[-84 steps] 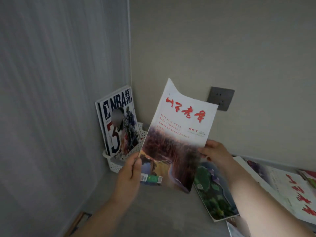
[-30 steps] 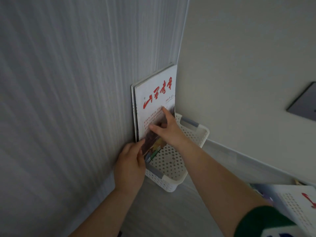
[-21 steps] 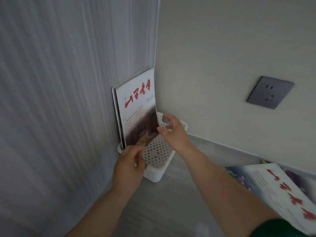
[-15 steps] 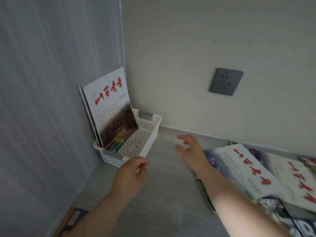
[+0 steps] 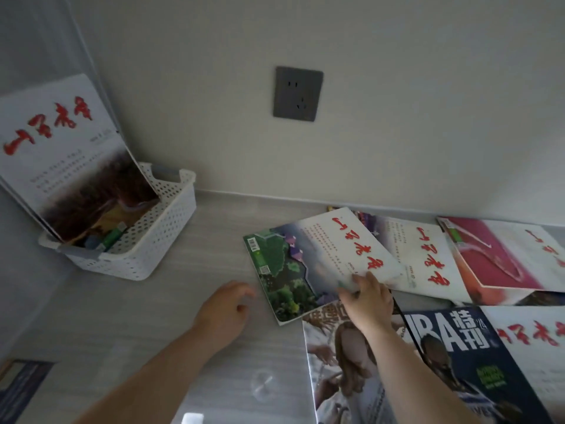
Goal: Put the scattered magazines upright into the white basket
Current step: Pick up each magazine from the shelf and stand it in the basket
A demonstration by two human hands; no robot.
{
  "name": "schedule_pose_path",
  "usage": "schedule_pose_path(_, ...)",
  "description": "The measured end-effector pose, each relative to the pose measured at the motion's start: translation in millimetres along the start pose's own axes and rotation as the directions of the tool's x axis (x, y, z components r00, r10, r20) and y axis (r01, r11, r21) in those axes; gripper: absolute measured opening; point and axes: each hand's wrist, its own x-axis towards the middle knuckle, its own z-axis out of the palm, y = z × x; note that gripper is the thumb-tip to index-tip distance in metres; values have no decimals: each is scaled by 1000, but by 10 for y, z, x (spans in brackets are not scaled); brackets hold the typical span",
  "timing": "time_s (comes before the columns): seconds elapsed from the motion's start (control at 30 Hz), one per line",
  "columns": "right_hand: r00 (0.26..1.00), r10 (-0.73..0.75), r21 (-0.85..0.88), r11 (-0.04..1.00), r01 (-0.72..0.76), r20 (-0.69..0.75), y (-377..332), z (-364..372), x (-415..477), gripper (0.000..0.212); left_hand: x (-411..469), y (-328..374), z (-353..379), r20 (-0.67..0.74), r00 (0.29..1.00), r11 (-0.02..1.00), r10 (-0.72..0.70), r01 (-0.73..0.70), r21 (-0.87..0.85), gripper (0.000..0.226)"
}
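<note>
Right hand (image 5: 365, 299) gripping green-cover magazine (image 5: 308, 264) near white basket (image 5: 159, 237)

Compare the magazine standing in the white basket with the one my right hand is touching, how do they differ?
The basket magazine stands nearly upright in the white basket, leaning toward the wall; the touched magazine lies flat on the surface. No hand is on the basket magazine; the right hand has fingers on the other's near edge. Its picture is brownish, the other's green. Both have white covers with red brush lettering.

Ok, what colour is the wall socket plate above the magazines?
Dark grey socket plate, seen clearly in the head view.
</note>
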Motion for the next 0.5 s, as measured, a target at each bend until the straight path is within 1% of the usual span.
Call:
schedule_pose_path(0.1,1000,-22,-142,990,23,5,26,144,9,70,256,81,62,-38,999,999,14,-12,38,33)
schedule_pose_path(0.2,999,-30,-155,988,25,-28,40,197,18,74,585,158,97,-79,997,997,1,6,83,35)
schedule_pose_path(0.3,998,-46,-148,988,39,-46,57,225,21,74,988,207,76,-4,999,995,-44,44,92,44)
schedule_pose_path(0.43,996,-71,-135,989,62,-61,83,261,55,74,1428,172,-26,111,983,988,-147,140,66,54)
schedule_pose_path(0.5,995,-84,-134,988,76,-59,82,276,85,75,1513,137,-32,197,964,977,-179,152,148,59)
